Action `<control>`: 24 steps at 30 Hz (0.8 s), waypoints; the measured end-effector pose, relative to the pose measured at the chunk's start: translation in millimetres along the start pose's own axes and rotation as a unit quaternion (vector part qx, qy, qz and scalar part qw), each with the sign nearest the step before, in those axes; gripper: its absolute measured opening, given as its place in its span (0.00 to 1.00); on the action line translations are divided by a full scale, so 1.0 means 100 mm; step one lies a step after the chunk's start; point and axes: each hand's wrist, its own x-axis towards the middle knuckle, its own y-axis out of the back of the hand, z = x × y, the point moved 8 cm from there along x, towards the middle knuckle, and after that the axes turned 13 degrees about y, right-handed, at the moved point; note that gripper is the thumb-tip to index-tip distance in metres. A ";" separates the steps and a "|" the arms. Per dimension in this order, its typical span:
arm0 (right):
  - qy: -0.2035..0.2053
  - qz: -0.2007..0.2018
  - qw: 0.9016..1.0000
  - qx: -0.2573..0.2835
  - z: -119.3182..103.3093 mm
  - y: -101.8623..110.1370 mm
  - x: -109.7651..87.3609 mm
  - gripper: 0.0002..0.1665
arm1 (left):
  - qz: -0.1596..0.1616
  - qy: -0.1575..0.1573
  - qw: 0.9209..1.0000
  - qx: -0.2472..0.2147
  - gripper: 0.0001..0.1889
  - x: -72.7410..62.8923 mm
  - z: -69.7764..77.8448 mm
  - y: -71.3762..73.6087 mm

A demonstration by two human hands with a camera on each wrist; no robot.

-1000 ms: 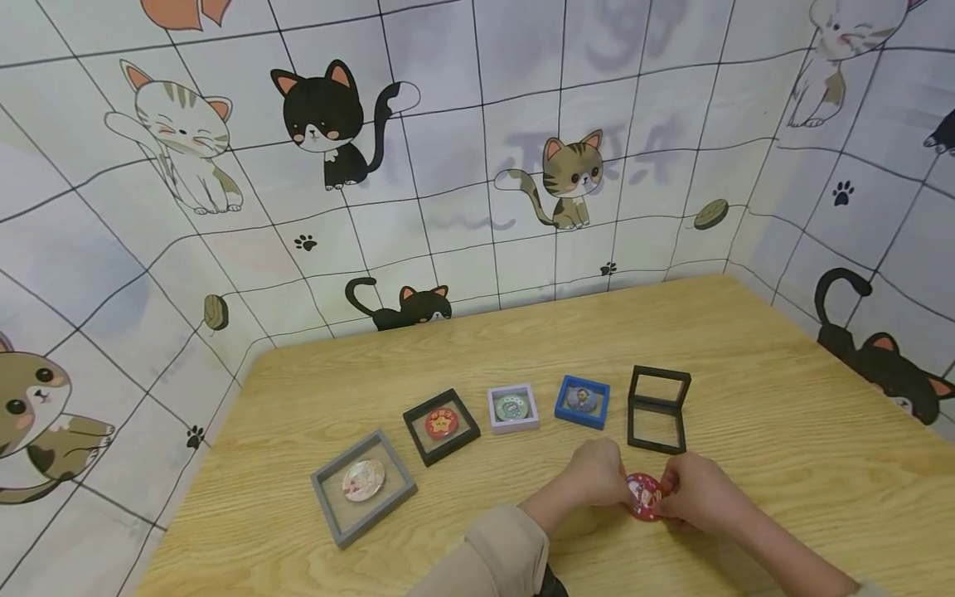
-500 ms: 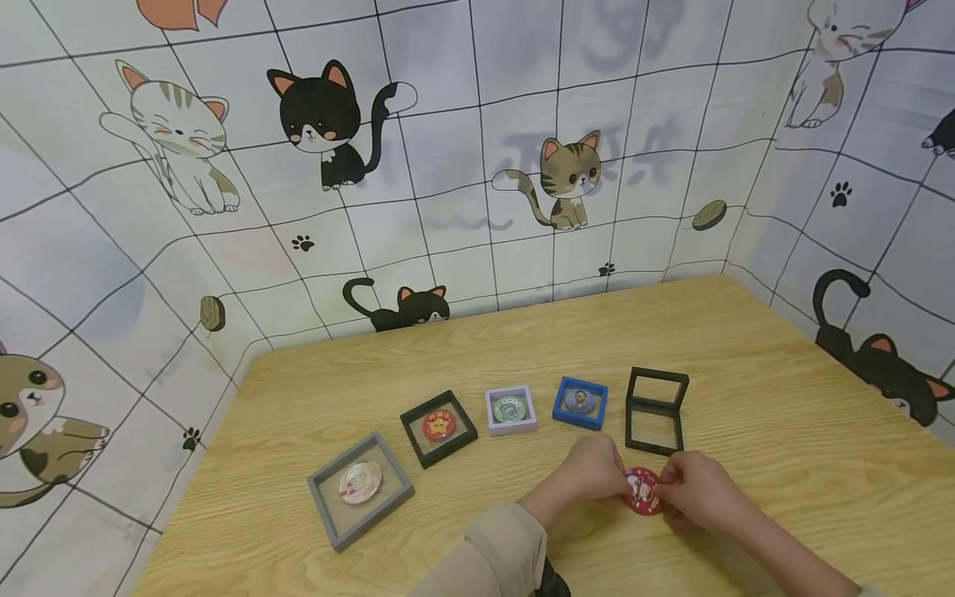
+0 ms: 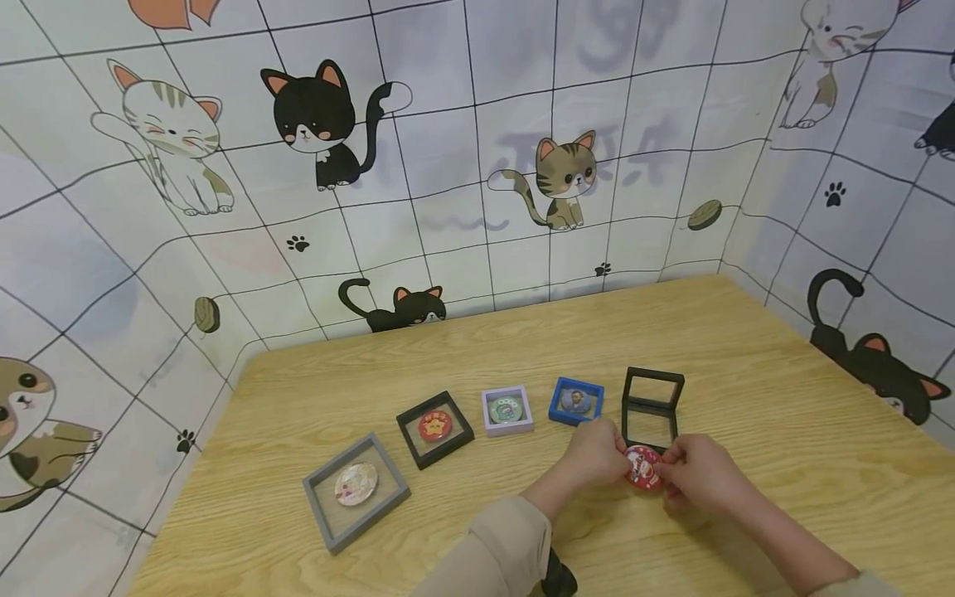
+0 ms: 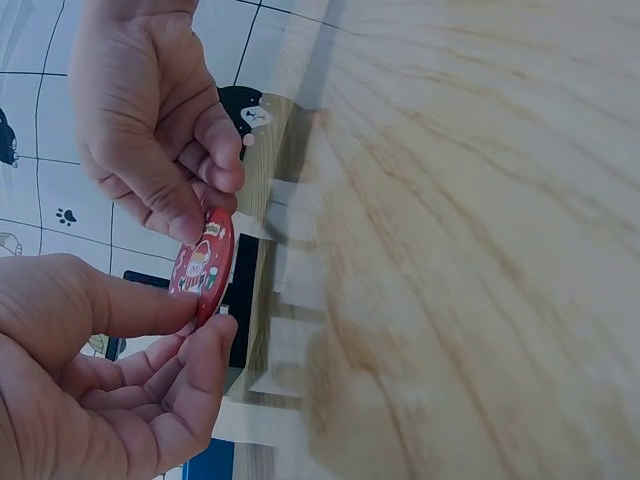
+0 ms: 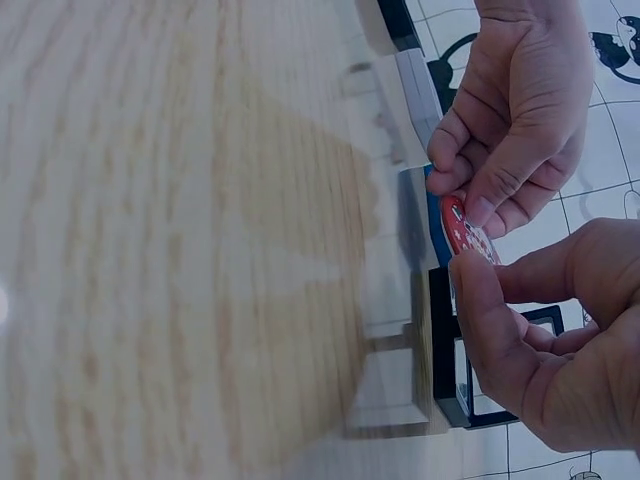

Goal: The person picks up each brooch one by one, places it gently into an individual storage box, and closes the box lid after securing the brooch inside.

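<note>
Between both hands is a round red badge (image 3: 643, 468) with a printed picture. My left hand (image 3: 597, 454) pinches its left edge with thumb and fingers, and my right hand (image 3: 697, 471) pinches the right edge. In the left wrist view the badge (image 4: 203, 268) is tilted and raised over the table. Just beyond it stands an opened black display frame (image 3: 651, 406), its lid propped up and nothing inside. The badge overlaps the front edge of this frame in the head view.
Left of the hands lie closed frames with badges inside: a blue one (image 3: 553, 412), a lilac one (image 3: 486, 414), a black one (image 3: 407, 431) and a large grey one (image 3: 319, 506). The wooden table (image 3: 477, 356) meets a cat-patterned wall covering (image 3: 448, 166) at the back and sides.
Both hands have carried the red badge away from the person, up to the front edge of the opened black frame. The other frames stay where they were.
</note>
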 end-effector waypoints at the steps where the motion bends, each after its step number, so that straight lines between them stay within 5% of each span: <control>1: 0.003 0.000 1.000 -0.001 0.00 0.01 0.01 0.06 | -0.001 0.006 1.000 -0.005 0.09 0.01 0.00 0.00; 24: -0.020 0.013 0.999 0.046 0.05 0.10 0.14 0.06 | 0.034 0.019 0.997 -0.064 0.09 0.14 0.10 0.07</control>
